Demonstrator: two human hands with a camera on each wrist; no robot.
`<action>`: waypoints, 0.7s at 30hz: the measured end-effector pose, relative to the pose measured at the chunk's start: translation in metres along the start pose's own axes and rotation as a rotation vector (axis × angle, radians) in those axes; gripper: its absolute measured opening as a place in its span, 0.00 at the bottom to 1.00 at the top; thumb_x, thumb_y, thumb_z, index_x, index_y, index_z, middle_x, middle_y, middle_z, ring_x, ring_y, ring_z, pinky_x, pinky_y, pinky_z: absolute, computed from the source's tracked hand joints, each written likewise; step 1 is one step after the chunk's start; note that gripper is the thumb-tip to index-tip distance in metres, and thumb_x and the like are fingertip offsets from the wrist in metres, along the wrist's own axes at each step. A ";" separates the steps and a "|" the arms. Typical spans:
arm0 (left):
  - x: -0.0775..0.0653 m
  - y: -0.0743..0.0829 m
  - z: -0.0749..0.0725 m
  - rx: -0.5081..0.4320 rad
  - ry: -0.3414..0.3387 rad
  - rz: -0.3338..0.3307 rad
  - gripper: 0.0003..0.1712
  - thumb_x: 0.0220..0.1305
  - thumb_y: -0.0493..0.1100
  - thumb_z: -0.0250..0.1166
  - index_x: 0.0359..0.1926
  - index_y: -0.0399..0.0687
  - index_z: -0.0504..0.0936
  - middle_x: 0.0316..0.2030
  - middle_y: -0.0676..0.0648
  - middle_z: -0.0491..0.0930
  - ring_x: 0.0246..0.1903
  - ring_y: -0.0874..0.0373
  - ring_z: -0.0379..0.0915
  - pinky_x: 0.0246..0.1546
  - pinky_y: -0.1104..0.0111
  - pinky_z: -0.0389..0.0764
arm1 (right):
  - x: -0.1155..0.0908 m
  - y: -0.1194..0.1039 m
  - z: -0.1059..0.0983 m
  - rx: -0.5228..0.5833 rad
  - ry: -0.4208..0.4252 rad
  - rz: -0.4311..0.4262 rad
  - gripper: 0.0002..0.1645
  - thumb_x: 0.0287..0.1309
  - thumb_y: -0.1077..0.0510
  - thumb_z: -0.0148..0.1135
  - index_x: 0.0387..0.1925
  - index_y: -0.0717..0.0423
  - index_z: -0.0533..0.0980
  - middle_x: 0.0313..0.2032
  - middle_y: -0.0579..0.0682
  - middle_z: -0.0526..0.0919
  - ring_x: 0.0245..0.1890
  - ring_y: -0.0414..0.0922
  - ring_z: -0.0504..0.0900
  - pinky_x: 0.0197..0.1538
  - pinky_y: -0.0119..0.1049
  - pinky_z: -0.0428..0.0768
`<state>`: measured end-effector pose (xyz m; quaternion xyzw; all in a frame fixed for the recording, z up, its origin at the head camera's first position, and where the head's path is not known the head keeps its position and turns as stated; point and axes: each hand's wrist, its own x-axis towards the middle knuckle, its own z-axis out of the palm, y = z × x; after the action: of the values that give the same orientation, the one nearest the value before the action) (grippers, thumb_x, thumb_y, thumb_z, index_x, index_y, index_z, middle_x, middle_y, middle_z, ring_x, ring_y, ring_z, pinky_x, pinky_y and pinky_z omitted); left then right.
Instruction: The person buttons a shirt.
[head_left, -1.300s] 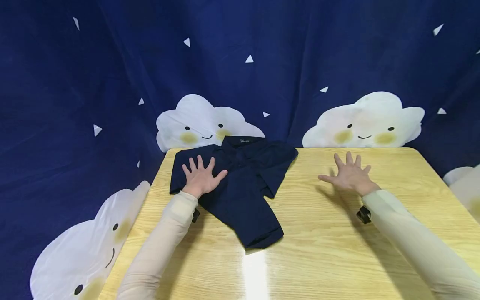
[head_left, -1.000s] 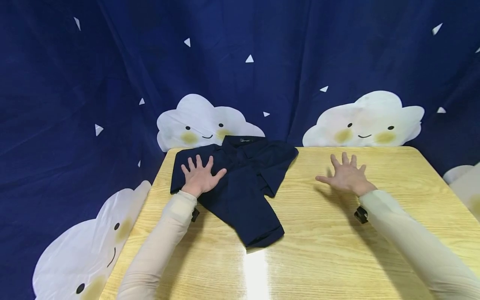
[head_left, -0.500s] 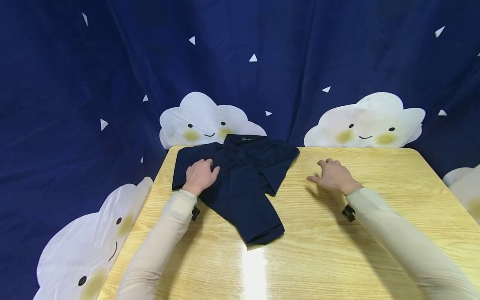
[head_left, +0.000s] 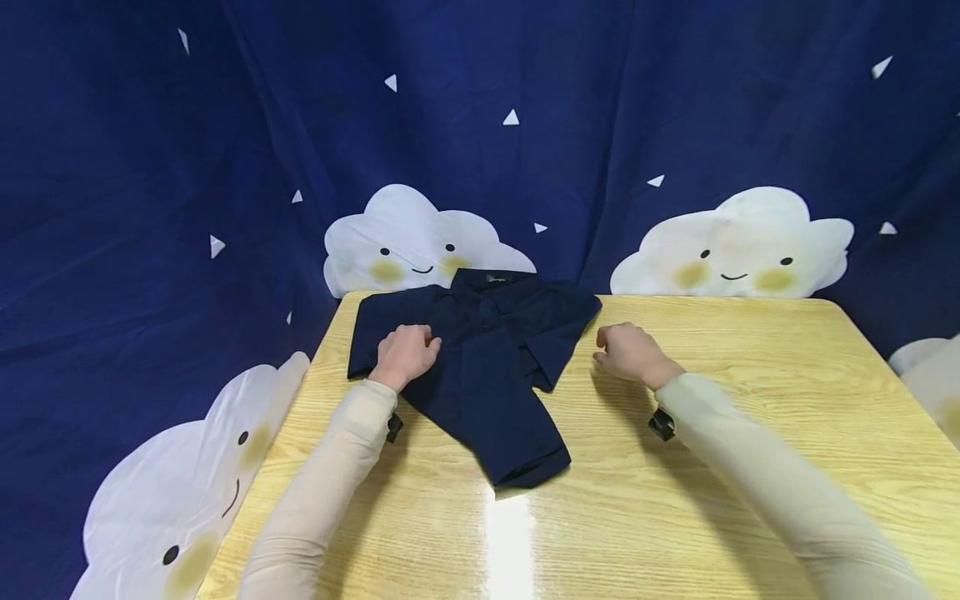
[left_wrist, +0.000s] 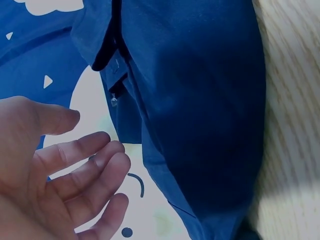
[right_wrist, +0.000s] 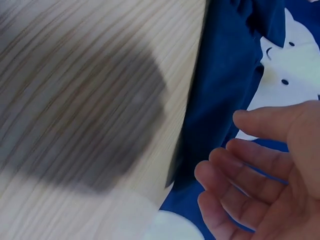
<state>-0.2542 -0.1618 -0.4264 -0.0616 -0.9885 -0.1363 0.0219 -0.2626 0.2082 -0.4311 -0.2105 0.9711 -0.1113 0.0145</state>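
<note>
L hand [head_left: 406,354] is palm-down over the L part of a dk navy short-sleeved shirt [head_left: 495,392], back of hand to the head cam. L wrist view: fingers relaxed & part bent, side by side w/ small gaps, thumb held apart; fingertips clear of the cloth. L arm, in a beige sleeve [head_left: 318,492], runs fwd from the near L, angled slightly inward.

R hand [head_left: 632,352] hangs over the tabletop [head_left: 637,508], just R of the shirt, apart from it. Also palm-down, fingers loosely bent, thumb off to the side w/ a gap btwn it & the index. R forearm, same sort of sleeve [head_left: 780,483], comes in diagonally from the near R, wrist above the wood, shadow below.

Shirt lies at the far L of the tabletop: collar w/ small label at the far edge, short sleeves out to both sides, body narrowed & slanting toward the near R. Bright glare on the wood just past the hem.

Blk device [head_left: 394,427] under L wrist, another blk device [head_left: 662,424] under R. Behind: dk blue curtain [head_left: 450,83] w/ wht clouds [head_left: 731,242] & little triangles.
</note>
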 end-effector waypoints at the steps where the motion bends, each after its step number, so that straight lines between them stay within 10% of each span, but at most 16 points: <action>1: 0.000 -0.001 0.001 -0.007 -0.006 0.001 0.20 0.68 0.50 0.56 0.19 0.49 0.70 0.15 0.48 0.68 0.16 0.53 0.67 0.20 0.64 0.64 | 0.003 -0.004 0.001 0.000 -0.010 0.000 0.13 0.54 0.59 0.64 0.36 0.66 0.79 0.33 0.57 0.82 0.32 0.55 0.81 0.37 0.50 0.78; 13: -0.002 -0.007 0.009 -0.017 -0.056 0.032 0.15 0.69 0.50 0.55 0.29 0.47 0.77 0.29 0.45 0.71 0.31 0.48 0.69 0.31 0.59 0.69 | 0.026 -0.040 0.013 0.048 -0.047 -0.013 0.16 0.61 0.50 0.58 0.23 0.55 0.76 0.23 0.49 0.76 0.25 0.48 0.75 0.32 0.44 0.73; 21: 0.002 -0.014 0.020 -0.059 -0.191 -0.021 0.30 0.69 0.60 0.49 0.63 0.47 0.68 0.63 0.33 0.57 0.61 0.36 0.52 0.58 0.46 0.58 | 0.040 -0.064 0.025 0.105 -0.037 -0.011 0.39 0.60 0.33 0.53 0.52 0.65 0.74 0.49 0.62 0.74 0.50 0.59 0.71 0.53 0.51 0.70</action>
<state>-0.2585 -0.1700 -0.4491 -0.0645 -0.9823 -0.1589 -0.0759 -0.2715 0.1294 -0.4408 -0.2170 0.9624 -0.1580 0.0429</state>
